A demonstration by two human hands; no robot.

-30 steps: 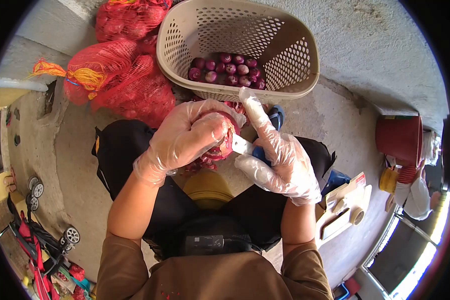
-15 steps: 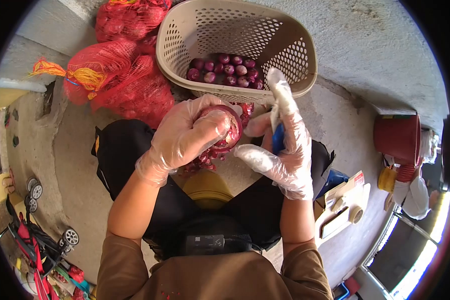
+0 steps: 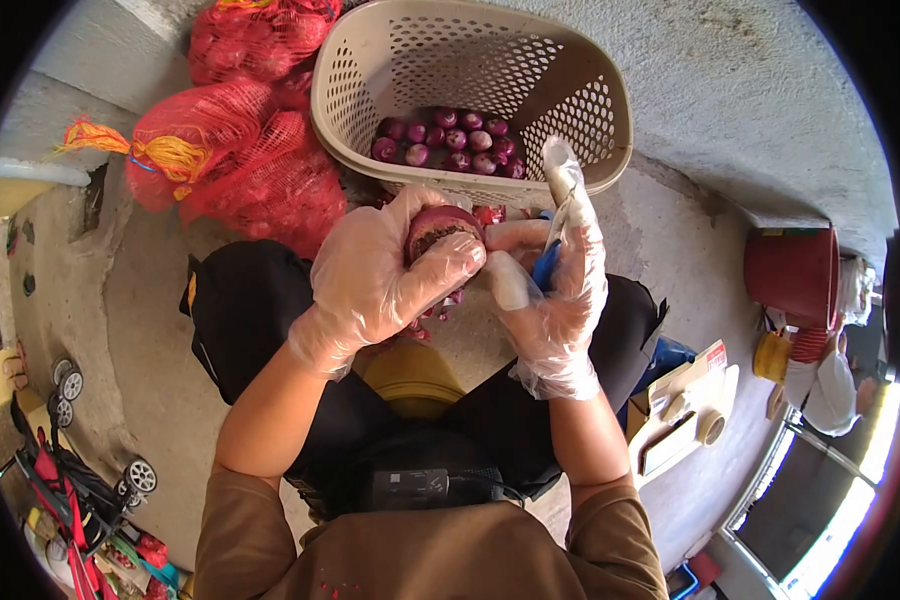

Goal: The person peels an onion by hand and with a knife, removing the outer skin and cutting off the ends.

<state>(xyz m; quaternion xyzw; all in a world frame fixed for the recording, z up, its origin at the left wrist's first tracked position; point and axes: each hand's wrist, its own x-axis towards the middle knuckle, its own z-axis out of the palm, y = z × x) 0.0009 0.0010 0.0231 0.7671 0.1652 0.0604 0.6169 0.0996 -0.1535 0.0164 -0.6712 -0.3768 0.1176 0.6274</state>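
Observation:
My left hand (image 3: 375, 270), in a clear plastic glove, is closed around a red onion (image 3: 440, 232) whose brownish end faces me. Close to its right, my right hand (image 3: 555, 290), gloved too, grips a small tool with a blue handle (image 3: 547, 266); the index finger points up and most of the tool is hidden by the fingers. Below the onion, bits of red peel show over a yellow container (image 3: 410, 378) between the knees. Beyond the hands stands a beige perforated basket (image 3: 370, 165) with several purple onions (image 3: 457, 139) at its bottom.
Red mesh sacks (image 3: 260, 165) of onions lie left of the basket. A cardboard box (image 3: 670, 420) is by the right knee. Farther right are a dark red bucket (image 3: 790, 278) and a wall. A stroller (image 3: 65, 490) stands at the lower left.
My right hand has moved left, closer to the onion, with its thumb nearer the blue handle. The onion has turned in my left hand, showing more of its brownish end.

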